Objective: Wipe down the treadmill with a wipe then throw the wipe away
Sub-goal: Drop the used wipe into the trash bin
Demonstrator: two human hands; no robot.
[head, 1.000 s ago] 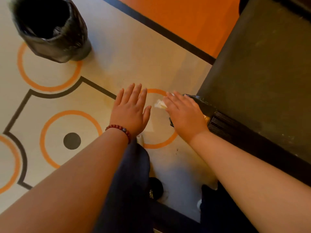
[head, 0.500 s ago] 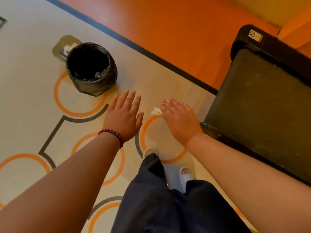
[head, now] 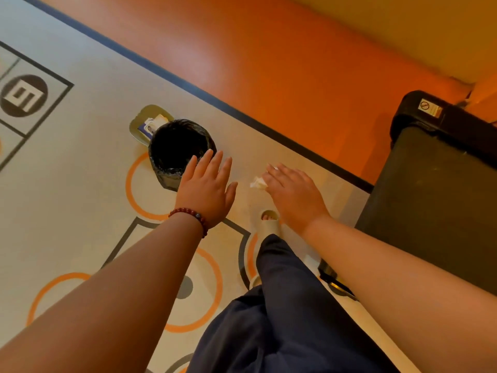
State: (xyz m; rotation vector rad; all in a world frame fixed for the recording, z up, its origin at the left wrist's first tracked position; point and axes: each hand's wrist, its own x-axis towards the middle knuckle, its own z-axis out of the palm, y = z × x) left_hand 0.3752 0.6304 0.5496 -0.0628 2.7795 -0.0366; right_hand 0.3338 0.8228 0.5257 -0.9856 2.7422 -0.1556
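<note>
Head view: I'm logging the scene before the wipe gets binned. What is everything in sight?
bin: one, black-lined, upper centre
wipe: one, white, crumpled, centre
treadmill: one, black, right side
packet: one, pale with white label, behind bin
floor: cream with orange rings, orange strip beyond
slippers: two, white, below the hands
bracelet: one, dark red, left wrist
trousers: dark navy, bottom centre
left hand: open, near bin
right hand: grip on wipe
</note>
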